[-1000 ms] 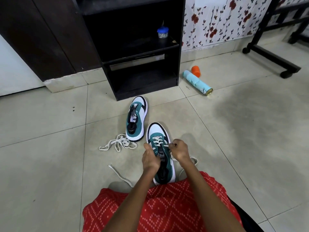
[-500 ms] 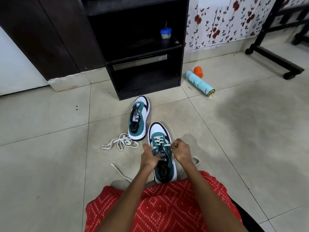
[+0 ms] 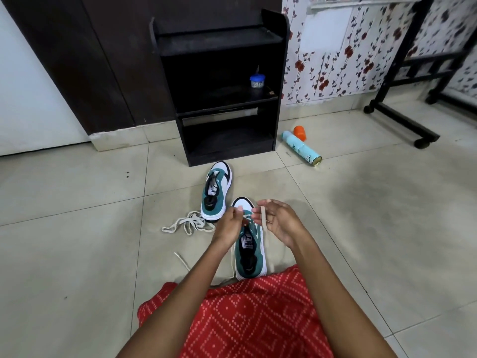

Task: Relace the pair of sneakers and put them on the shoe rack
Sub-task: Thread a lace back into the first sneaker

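Two green, white and black sneakers stand on the tiled floor. The near sneaker [image 3: 249, 251] is partly laced and sits right in front of my knees. My left hand [image 3: 229, 224] pinches its white lace over the eyelets. My right hand [image 3: 280, 220] holds a loop of the same lace [image 3: 263, 215] lifted above the shoe. The far sneaker [image 3: 216, 192] has no lace and points at the black shoe rack [image 3: 222, 104]. A loose white lace [image 3: 184, 224] lies in a heap left of it.
A small blue-lidded jar [image 3: 257, 81] stands on the rack's middle shelf. A light-blue spray can [image 3: 302, 149] and an orange cap [image 3: 300, 133] lie on the floor right of the rack. A black wheeled frame [image 3: 402, 122] stands at the far right. Red patterned cloth [image 3: 247, 316] covers my lap.
Both hands have risen from the near sneaker's tongue toward its toe, and the right hand has turned palm up, drawing a loop of lace up. The camera has tilted up, showing more of the rack.
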